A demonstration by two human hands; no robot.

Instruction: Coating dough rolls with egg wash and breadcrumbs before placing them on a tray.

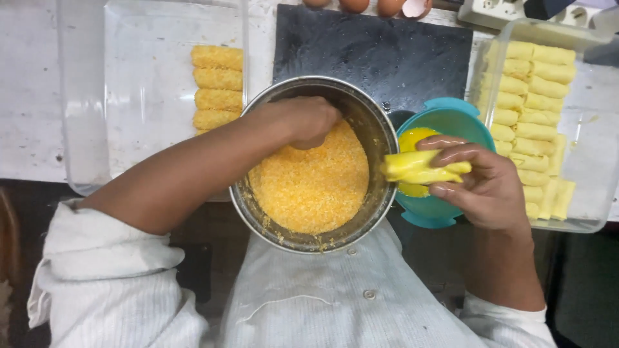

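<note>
Head view looks straight down at a white bench (29, 96). Far left of the left hand lies a clear rectangular plastic tray (142, 71), holding a short column of breadcrumb-coated golden rolls (217, 87) just beyond that hand's forearm. The left hand (303, 121) is curled into the round steel bowl (316, 164), its fingers closed and turned down onto the orange breadcrumbs (309, 180); whether this grip pinches anything cannot be told. Beyond the bowl sits a dark slate slab (374, 48), with brown eggs (367, 5) at its far edge. To the right, the right hand (480, 183) pinches a wet, egg-glazed yellow roll (419, 167) between thumb and fingers, held over the steel bowl's right rim and the teal plastic bowl of beaten egg (445, 122). Right of this grip stands a second clear plastic tray (587, 129) packed with pale yellow uncoated rolls (529, 96).
</note>
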